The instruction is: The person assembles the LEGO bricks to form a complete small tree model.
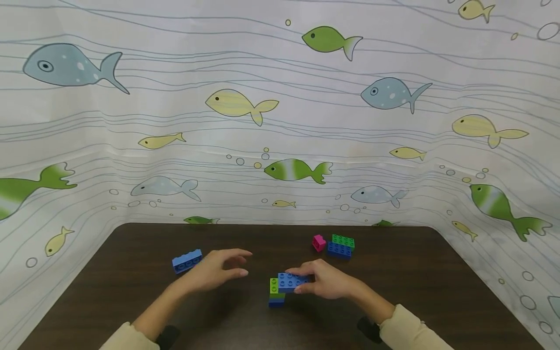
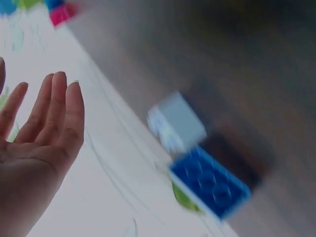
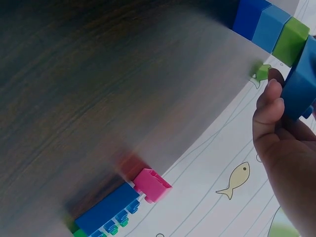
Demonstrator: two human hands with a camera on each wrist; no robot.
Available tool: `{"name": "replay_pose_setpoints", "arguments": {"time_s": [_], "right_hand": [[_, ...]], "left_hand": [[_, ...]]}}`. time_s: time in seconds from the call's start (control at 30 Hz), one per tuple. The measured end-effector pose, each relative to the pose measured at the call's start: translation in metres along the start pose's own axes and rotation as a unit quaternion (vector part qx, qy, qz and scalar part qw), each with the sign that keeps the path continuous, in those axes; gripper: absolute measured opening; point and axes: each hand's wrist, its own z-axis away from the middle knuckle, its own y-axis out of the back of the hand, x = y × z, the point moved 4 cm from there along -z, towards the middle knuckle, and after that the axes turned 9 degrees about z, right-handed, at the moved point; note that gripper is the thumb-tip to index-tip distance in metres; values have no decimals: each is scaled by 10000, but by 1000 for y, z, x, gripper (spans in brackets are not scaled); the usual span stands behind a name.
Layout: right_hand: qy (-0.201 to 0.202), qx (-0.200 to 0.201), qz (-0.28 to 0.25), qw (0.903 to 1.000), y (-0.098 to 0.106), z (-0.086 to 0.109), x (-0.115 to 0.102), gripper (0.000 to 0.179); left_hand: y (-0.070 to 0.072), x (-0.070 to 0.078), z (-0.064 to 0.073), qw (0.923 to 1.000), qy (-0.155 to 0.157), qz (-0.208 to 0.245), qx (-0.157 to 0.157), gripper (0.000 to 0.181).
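Note:
My right hand [image 1: 325, 279] pinches a blue brick [image 1: 288, 282] between thumb and fingers, its studs facing up. That brick overlaps the top of a small stack, where a lime-green brick [image 1: 274, 287] sits above a dark blue brick [image 1: 276, 303]. The right wrist view also shows a lighter blue brick [image 3: 270, 28] between those two. To the left of the stack, my left hand [image 1: 214, 270] is held in the air with fingers spread and nothing in it. Behind its wrist, a blue brick [image 1: 187, 261] lies on its side, hollow underside showing.
In the left wrist view a pale, blurred block [image 2: 180, 121] lies by the tipped blue brick. Toward the back right of the dark table [image 1: 144, 243] are a pink brick [image 1: 319, 243], a dark blue brick [image 1: 339, 250] and a green brick [image 1: 343, 240]. A fish-patterned curtain [image 1: 280, 131] surrounds the table.

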Motion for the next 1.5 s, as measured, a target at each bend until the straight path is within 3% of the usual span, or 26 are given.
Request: {"name": "replay_pose_setpoints", "arguments": {"time_s": [0.23, 0.4, 0.6, 0.8, 1.2, 1.33, 1.5], "right_hand": [[-22, -21, -57, 10000, -2, 1, 0, 45], [-88, 8, -6, 10000, -2, 2, 0, 44], [-87, -9, -9, 10000, -2, 2, 0, 45], [-114, -3, -51, 9999, -2, 2, 0, 45], [-114, 2, -50, 9999, -2, 1, 0, 45], [-116, 14, -38, 9999, -2, 1, 0, 45], [-144, 22, -17, 9999, -1, 1, 0, 45]], "left_hand": [[56, -20, 20, 9921, 544, -722, 873, 42], [76, -45, 35, 9795, 1142, -985, 1338, 45], [81, -74, 47, 9675, 1649, -1098, 1569, 48], [80, -91, 50, 9658, 1672, -1152, 1611, 46], [80, -97, 52, 9647, 1938, -1100, 1401, 39], [82, -96, 55, 9660, 1868, -1074, 1429, 37], [84, -95, 58, 9694, 1760, -719, 1551, 34]]}}
